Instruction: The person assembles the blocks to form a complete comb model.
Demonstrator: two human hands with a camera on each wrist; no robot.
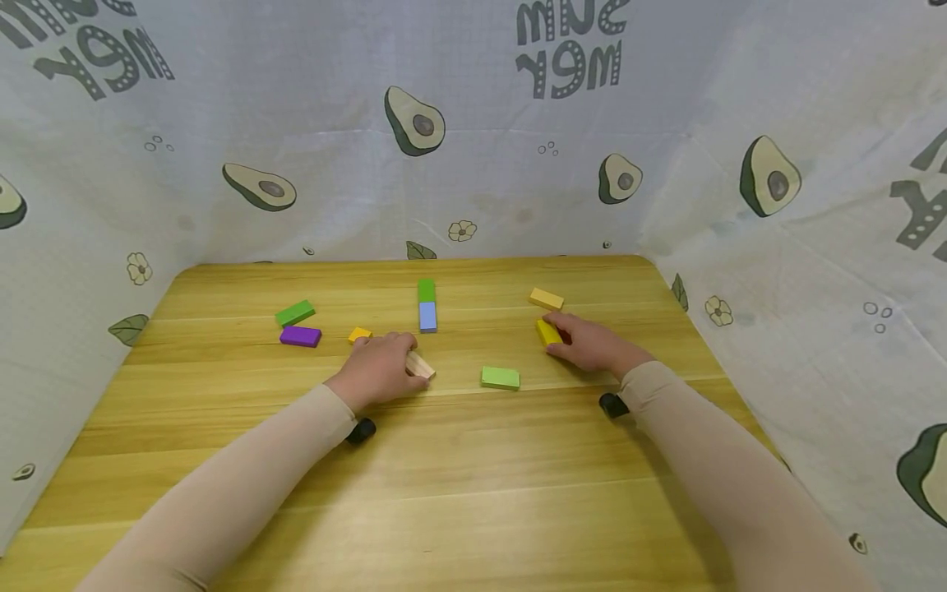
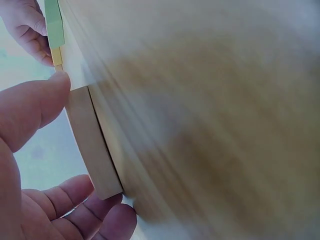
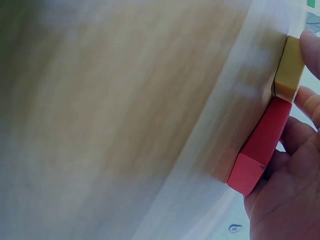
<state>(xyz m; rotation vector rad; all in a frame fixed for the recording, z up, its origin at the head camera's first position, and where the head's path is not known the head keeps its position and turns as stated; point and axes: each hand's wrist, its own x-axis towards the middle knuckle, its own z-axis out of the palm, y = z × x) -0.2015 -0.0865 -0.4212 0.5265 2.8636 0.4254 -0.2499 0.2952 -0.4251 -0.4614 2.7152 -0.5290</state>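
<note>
At your left on the table (image 1: 473, 477) lie a slanted green block (image 1: 295, 313) and a purple block (image 1: 300, 336), then an orange block (image 1: 359, 335) just beyond your left hand (image 1: 379, 370), which grips a bare-wood block (image 1: 420, 366) between thumb and fingers. A blue block (image 1: 427, 317) with a second green block (image 1: 426, 290) behind it and a lime block (image 1: 501, 378) sit between your hands. Your right hand (image 1: 592, 341) pinches a yellow block (image 1: 548, 332) — a red block (image 3: 262, 137) shows beside it, near your palm.
</note>
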